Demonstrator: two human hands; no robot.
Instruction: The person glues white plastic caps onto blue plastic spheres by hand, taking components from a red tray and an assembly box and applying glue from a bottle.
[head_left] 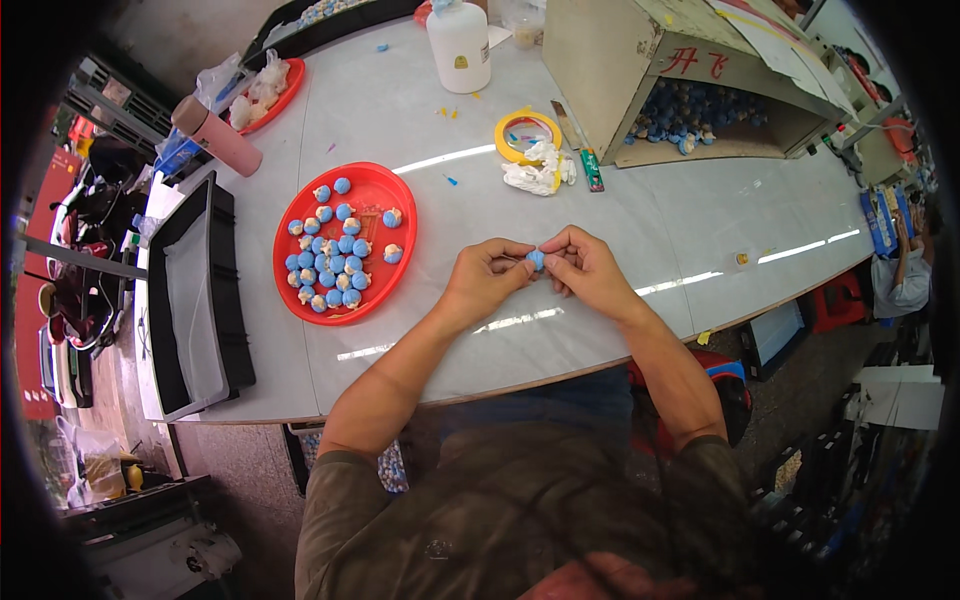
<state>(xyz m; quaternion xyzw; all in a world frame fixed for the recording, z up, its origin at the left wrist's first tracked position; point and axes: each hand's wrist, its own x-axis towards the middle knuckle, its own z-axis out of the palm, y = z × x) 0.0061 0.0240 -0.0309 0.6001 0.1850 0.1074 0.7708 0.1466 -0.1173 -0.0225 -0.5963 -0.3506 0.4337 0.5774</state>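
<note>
Risk: the small, rounded blue piece at the centre of the frame could pop loose and roll across the smooth grey bench, since you grip a curved surface by the tips alone; uneven pressure would be the likely cause. The fingers of your bare left hand and bare right hand are pinched on it. Appearance: blue where exposed, mostly covered; finer surface detail is too small to judge.
</note>
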